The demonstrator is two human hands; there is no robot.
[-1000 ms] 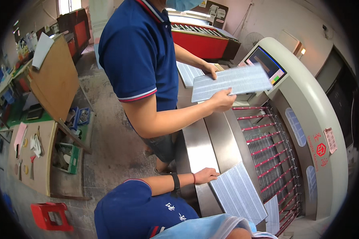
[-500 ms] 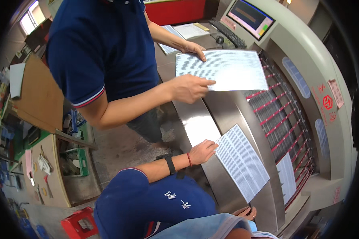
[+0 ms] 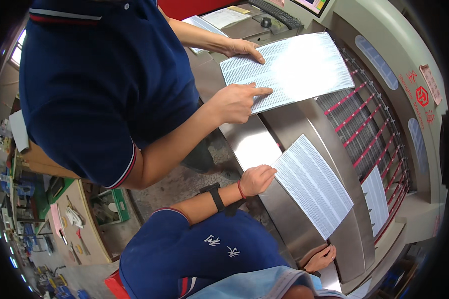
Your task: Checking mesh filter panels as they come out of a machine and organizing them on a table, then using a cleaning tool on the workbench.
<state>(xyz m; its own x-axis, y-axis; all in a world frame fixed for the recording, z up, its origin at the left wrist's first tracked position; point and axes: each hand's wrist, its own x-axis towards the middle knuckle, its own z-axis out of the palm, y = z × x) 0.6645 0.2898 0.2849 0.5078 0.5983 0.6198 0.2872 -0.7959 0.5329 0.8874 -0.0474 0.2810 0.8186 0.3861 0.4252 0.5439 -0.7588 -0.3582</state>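
Observation:
A white panel with rows of fine marks slants over the metal ledge in front of me. My left hand, wearing a black wristband and red bracelet, pinches its left corner. At its near corner my right hand is curled with the fingers against the edge; part of that grip is hidden. Across from me a co-worker holds a second, larger-looking white panel, strongly lit by glare. One co-worker's hand grips its edge, while the other hand rests an extended index finger on its face.
On the right stands a pale machine with a conveyor bed crossed by red bars. Another white panel lies by that bed. A keyboard and mouse sit behind. A tool-strewn workbench stands to the left.
The whole view has shifted, so the machine and bench sit differently in the picture. The co-worker's pointing hand has moved left over the second panel. Both my hands stay at my panel.

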